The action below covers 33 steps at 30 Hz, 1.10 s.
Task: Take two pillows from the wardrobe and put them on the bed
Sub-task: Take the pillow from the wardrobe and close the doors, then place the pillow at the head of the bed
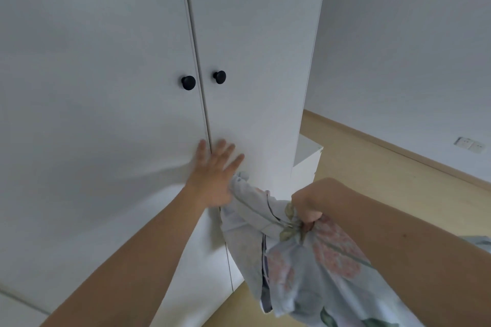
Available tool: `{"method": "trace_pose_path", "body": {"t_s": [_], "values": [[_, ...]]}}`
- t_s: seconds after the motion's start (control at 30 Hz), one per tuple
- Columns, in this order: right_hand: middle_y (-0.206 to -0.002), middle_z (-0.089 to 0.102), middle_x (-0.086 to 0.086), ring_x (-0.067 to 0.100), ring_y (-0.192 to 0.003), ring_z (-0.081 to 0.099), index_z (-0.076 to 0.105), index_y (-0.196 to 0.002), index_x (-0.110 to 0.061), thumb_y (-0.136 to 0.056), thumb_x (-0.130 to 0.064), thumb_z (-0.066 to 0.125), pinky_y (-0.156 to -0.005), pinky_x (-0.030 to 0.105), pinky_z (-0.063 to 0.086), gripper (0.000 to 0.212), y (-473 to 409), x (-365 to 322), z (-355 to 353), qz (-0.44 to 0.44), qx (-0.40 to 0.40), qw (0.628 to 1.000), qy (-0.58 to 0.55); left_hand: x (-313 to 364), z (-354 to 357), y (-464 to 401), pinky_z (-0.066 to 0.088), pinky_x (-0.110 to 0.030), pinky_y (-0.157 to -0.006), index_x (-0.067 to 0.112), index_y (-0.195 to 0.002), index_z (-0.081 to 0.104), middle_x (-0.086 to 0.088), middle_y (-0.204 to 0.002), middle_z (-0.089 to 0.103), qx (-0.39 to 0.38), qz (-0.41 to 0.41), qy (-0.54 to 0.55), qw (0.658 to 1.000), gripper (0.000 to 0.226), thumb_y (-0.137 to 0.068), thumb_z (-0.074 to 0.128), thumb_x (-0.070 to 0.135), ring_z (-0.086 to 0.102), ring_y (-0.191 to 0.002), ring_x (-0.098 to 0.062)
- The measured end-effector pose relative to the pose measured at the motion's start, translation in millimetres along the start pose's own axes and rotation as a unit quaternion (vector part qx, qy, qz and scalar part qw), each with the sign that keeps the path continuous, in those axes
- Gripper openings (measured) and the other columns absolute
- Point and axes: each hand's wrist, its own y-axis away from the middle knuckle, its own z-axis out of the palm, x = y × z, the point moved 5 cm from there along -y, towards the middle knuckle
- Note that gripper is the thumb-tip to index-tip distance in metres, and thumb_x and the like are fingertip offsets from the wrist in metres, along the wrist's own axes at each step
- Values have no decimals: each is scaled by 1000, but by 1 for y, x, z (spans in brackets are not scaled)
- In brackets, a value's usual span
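Two bare forearms enter from the lower edge of the frame, left hand (212,175) and right hand (308,207) both ungloved, with no sleeves, rings, watch or bands visible at wrists or fingers.

A bedroom in a home.
A tall white wardrobe (239,48) with two black round knobs (188,82) stands against plain white walls (411,48); a wall socket (468,144) sits low above a wooden skirting board (385,141) and light wooden floor (372,175).
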Motion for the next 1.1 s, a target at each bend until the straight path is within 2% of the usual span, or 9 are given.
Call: {"method": "trace_pose_path", "body": {"t_s": [0.07, 0.17, 0.3, 0.37, 0.43, 0.63, 0.77, 0.93, 1.1], "values": [[-85, 61, 1, 25, -84, 61, 62, -89, -9, -77, -46, 71, -86, 37, 53, 40, -2, 5, -4, 0, 36, 999, -13, 23, 24, 12, -27, -61, -104, 38, -149, -10, 1, -161, -11, -91, 51, 95, 990, 101, -72, 55, 48, -25, -144, -20], [-90, 63, -4, 21, -79, 62, 61, -118, -23, -71, -45, 76, -76, 31, 53, 53, -8, 12, -8, -19, 67, 997, -34, 51, 40, 16, -21, -63, -107, 37, -149, -3, 3, -161, 10, -105, 78, 124, 984, 100, -70, 54, 62, -6, -148, -19], [-67, 47, -15, 8, -56, 48, 59, -83, -30, -73, -37, 79, -49, 22, 34, 24, -17, 24, -12, -47, 87, 994, -50, 62, 41, 13, 8, -56, -113, 28, -142, 31, 4, -133, 52, -73, 51, 129, 988, 72, -79, 56, 51, 44, -128, -19], [-67, 49, -13, 8, -55, 47, 54, -81, -32, -70, -41, 81, -50, 22, 35, 30, -21, 21, -15, -79, 79, 992, -51, 62, 42, 18, 36, -42, -100, 20, -126, 51, -1, -109, 62, -80, 22, 142, 986, 41, -88, 52, 36, 60, -104, -24], [-70, 57, -6, 14, -59, 55, 62, -91, -19, -77, -36, 76, -58, 24, 44, 26, -27, 12, -21, -111, 89, 989, -28, 58, 47, 28, 48, -38, -80, 13, -106, 59, -5, -99, 63, -106, -23, 164, 981, 21, -91, 49, 24, 63, -93, -27], [-96, 67, 6, 27, -83, 63, 66, -104, -11, -82, -26, 67, -80, 34, 53, 27, -40, -54, -52, -236, 135, 960, 62, 34, 54, 104, 40, -31, -76, 19, -105, 59, -4, -112, 65, -177, -180, 196, 948, 19, -92, 50, 28, 60, -103, -26], [-106, 69, 9, 27, -94, 65, 67, -103, -15, -78, -26, 69, -77, 32, 50, 28, -34, -134, -64, -335, 154, 922, 119, 17, 45, 192, 39, -30, -74, 23, -98, 57, -1, -104, 66, -191, -313, 187, 911, 13, -90, 51, 31, 60, -98, -25], [-114, 67, 11, 29, -102, 64, 65, -109, -16, -80, -27, 65, -84, 32, 49, 31, 21, -262, -55, -470, 167, 842, 205, 29, 20, 340, 33, -29, -64, 26, -75, 42, 10, -69, 47, -196, -502, 187, 821, 15, -88, 48, 28, 51, -72, -19], [-115, 67, 10, 27, -106, 63, 67, -111, -13, -85, -31, 62, -87, 31, 49, 32, 124, -391, -8, -589, 186, 734, 281, 79, -22, 500, 38, -30, -63, 27, -75, 43, 11, -69, 48, -204, -649, 137, 720, 15, -88, 48, 31, 54, -73, -19]]}}
